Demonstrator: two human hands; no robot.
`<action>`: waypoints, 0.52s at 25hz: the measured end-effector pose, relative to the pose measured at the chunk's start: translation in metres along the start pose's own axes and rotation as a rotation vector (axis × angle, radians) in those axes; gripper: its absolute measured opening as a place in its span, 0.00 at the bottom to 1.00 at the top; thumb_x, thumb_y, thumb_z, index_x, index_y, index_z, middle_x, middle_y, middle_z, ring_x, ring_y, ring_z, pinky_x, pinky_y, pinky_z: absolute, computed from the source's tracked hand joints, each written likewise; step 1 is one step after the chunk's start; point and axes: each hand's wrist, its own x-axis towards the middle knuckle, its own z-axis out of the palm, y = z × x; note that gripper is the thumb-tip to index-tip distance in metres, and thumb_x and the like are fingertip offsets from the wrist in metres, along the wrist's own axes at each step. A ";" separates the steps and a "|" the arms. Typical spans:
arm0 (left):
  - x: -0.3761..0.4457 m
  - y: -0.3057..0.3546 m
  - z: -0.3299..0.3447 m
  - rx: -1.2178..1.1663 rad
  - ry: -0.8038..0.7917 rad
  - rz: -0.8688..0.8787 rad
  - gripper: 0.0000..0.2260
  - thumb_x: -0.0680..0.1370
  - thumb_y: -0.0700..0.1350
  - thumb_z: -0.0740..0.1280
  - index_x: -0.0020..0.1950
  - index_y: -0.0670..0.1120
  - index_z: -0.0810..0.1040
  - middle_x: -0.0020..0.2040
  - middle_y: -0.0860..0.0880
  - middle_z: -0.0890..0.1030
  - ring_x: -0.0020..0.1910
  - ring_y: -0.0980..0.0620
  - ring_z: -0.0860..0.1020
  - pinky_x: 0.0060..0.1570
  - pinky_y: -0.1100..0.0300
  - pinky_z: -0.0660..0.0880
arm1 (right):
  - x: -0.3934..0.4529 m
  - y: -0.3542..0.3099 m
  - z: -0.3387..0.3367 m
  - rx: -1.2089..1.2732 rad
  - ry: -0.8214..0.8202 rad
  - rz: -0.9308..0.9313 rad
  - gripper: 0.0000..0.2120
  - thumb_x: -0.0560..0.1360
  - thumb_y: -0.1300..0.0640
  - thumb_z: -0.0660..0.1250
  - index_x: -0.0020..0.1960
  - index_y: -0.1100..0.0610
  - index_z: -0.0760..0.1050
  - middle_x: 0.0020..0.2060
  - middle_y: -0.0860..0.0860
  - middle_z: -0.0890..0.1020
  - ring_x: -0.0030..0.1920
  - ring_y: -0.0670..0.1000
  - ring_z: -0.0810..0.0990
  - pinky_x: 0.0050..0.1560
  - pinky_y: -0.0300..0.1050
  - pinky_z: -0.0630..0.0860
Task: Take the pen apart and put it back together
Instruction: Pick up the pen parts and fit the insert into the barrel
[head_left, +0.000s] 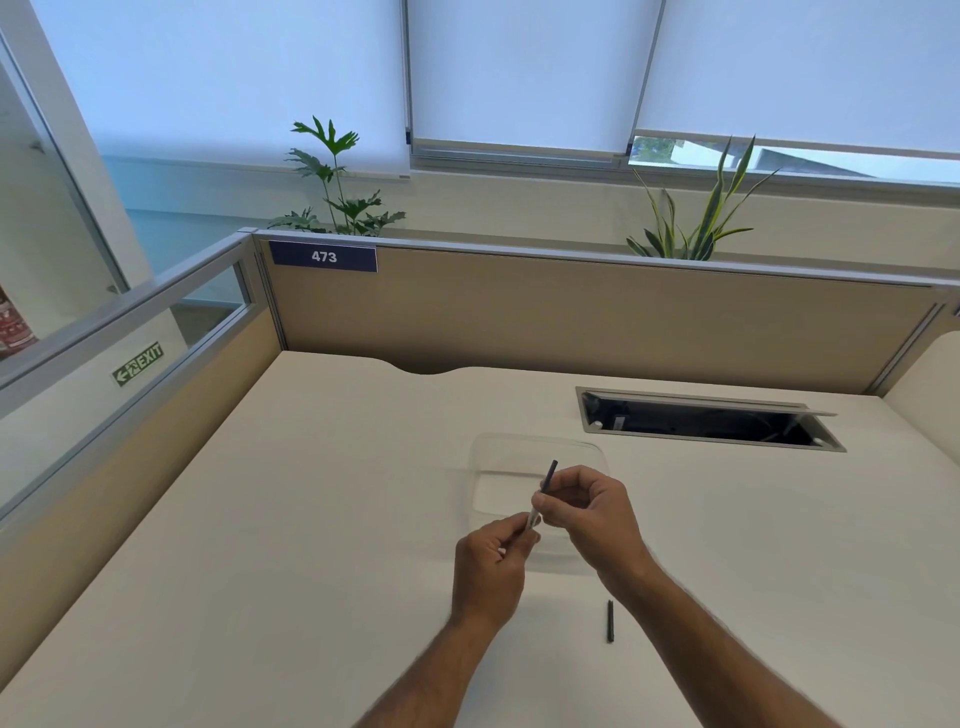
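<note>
I hold a slim pen tilted over the desk, its dark end pointing up and away and its silvery end lower. My left hand pinches the silvery lower end. My right hand grips the middle of the pen from the right, hiding that stretch of the barrel. A short dark pen part lies loose on the desk between my forearms, near the right one. Both hands hover above the near edge of a clear plastic tray.
The cream desk is walled by beige partitions at the back and left. An open cable hatch sits in the desk at the back right. Two potted plants stand behind the rear partition.
</note>
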 end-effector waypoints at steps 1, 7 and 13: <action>0.000 0.000 0.000 -0.005 -0.001 0.003 0.10 0.78 0.40 0.70 0.56 0.49 0.84 0.46 0.59 0.85 0.45 0.60 0.84 0.46 0.67 0.79 | 0.000 0.001 0.000 -0.007 -0.018 0.010 0.06 0.69 0.63 0.77 0.43 0.56 0.82 0.37 0.53 0.87 0.40 0.52 0.87 0.46 0.49 0.85; 0.001 -0.003 -0.001 -0.009 0.002 0.004 0.09 0.78 0.40 0.70 0.56 0.49 0.84 0.47 0.55 0.87 0.46 0.59 0.84 0.47 0.61 0.81 | -0.005 0.001 -0.001 -0.009 -0.042 0.009 0.07 0.70 0.59 0.77 0.47 0.55 0.84 0.39 0.52 0.88 0.41 0.51 0.87 0.43 0.46 0.85; 0.001 -0.004 -0.003 -0.011 0.021 0.005 0.10 0.76 0.39 0.72 0.55 0.52 0.85 0.44 0.66 0.85 0.46 0.61 0.83 0.45 0.64 0.80 | -0.010 0.016 -0.010 -0.079 0.052 0.029 0.05 0.68 0.55 0.79 0.42 0.52 0.84 0.36 0.51 0.87 0.39 0.51 0.86 0.40 0.49 0.85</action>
